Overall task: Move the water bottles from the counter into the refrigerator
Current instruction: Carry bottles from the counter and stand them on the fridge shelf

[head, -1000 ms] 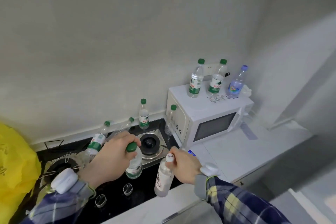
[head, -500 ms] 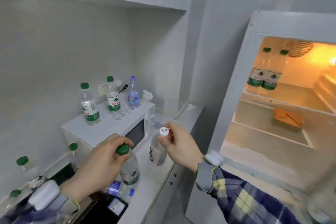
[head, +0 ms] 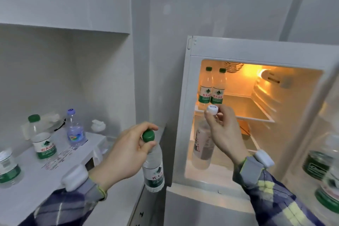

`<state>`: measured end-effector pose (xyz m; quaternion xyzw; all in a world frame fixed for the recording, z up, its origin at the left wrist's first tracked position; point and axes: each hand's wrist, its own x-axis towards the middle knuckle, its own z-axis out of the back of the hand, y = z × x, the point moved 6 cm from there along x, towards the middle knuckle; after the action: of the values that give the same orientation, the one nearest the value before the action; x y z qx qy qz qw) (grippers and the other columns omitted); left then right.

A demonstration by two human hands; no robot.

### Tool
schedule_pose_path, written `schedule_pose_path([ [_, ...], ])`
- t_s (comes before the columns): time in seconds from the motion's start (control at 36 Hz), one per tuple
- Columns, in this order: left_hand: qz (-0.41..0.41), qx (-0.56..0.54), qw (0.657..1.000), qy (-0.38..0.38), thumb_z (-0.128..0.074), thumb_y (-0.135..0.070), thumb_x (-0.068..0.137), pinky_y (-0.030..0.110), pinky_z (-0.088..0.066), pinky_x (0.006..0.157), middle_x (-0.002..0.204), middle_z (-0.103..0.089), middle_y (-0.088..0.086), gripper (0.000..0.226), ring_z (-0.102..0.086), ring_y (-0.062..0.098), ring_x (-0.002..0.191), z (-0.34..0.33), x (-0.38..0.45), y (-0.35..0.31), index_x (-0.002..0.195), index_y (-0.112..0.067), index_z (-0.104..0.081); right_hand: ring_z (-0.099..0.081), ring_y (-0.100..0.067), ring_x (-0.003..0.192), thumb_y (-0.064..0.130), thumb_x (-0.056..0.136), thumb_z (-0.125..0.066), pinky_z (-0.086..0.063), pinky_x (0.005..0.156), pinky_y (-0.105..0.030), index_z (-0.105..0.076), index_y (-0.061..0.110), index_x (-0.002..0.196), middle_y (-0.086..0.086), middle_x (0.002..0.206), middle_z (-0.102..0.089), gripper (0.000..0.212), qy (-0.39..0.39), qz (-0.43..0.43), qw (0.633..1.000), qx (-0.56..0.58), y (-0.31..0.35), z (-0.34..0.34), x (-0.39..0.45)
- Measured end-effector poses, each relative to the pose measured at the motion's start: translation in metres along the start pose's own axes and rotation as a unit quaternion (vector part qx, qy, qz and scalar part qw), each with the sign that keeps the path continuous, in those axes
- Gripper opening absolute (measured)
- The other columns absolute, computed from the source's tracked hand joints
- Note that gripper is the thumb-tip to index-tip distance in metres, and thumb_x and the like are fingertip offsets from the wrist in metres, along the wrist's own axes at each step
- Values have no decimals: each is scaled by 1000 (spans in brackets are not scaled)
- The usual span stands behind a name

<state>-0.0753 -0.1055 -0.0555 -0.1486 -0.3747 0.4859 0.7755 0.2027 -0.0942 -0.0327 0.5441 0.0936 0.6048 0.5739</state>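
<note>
Your left hand [head: 126, 150] pinches the neck of a green-capped water bottle [head: 153, 169] just under the cap; clear plastic, white-and-green label with red characters, hanging upright in front of the counter edge. Your right hand [head: 224, 134] grips a white-capped bottle [head: 202, 148] by its cap, fingertips closed round it; pale body, tall dark characters down the label, hanging before the open refrigerator [head: 256, 49], at 3 o'clock from the green-capped one. Two more green-capped bottles [head: 212, 88] stand touching on the lit top shelf, at 12 o'clock from the right hand. On the microwave [head: 55, 170], at 9 o'clock, stand further bottles, one a purple-capped bottle [head: 74, 130].
</note>
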Motion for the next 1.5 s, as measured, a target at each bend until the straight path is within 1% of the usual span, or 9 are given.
schedule_pose_path([
  [0.11,-35,-12,999,8,-73,-23,93,9,-41,63,71,-57,-17,28,-59,4,70,-23,45,-23,114,-39,-63,-57,-18,107,42,99,-59,-46,86,-32,-61,24,120,1,117,-57,28,-77,-9,997,3,-26,37,42],
  [0.22,-57,-8,998,23,-70,-27,94,13,-39,63,73,-58,-18,27,-58,6,70,-40,77,-35,115,-42,-60,-55,-19,107,38,100,-59,-41,87,-28,-59,24,116,-2,116,-54,21,-137,-11,990,13,-45,57,79],
  [0.33,-79,-6,997,21,-71,-27,94,14,-37,63,73,-59,-15,28,-57,8,68,-58,112,-43,115,-41,-60,-55,-18,108,37,99,-61,-42,91,-27,-62,16,123,-5,119,-56,32,-193,-16,981,14,-72,72,120],
  [0.67,-101,-30,994,22,-71,-24,94,18,-39,62,74,-60,-15,25,-56,10,65,-89,175,-62,112,-38,-61,-57,-21,105,34,97,-61,-47,93,-33,-66,12,116,-11,119,-58,30,-268,-29,963,7,-131,84,210],
  [0.86,-112,-32,992,40,-71,-26,94,17,-39,61,77,-61,-28,25,-57,10,66,-99,198,-65,110,-41,-59,-62,-27,101,28,94,-62,-47,88,-32,-65,20,101,-12,114,-61,11,-270,-38,962,9,-156,80,246],
  [1.17,-138,-23,989,56,-70,-29,95,16,-39,60,83,-58,-36,26,-56,11,67,-114,231,-62,114,-43,-58,-59,-29,107,23,100,-61,-36,83,-23,-66,7,112,-11,116,-61,21,-260,-44,963,-51,-193,57,280],
  [1.36,-138,-39,988,59,-70,-26,94,14,-42,62,80,-62,-21,25,-56,10,69,-122,237,-58,112,-41,-60,-59,-26,100,46,93,-65,-34,80,-25,-47,13,137,-6,120,-59,58,-219,-128,965,-63,-215,47,269],
  [1.42,-137,-45,988,63,-70,-26,94,15,-44,63,84,-65,-14,26,-57,11,70,-125,237,-56,112,-42,-60,-57,-27,91,43,93,-67,-36,78,-29,-45,11,136,-3,107,-54,58,-168,-165,968,-81,-228,42,258],
  [1.5,-131,-51,988,69,-71,-27,94,16,-45,63,80,-64,-14,26,-57,11,69,-131,237,-54,112,-43,-60,-63,-34,100,44,92,-66,-40,76,-34,-49,13,123,-8,109,-61,47,-121,-196,967,-106,-260,30,235],
])
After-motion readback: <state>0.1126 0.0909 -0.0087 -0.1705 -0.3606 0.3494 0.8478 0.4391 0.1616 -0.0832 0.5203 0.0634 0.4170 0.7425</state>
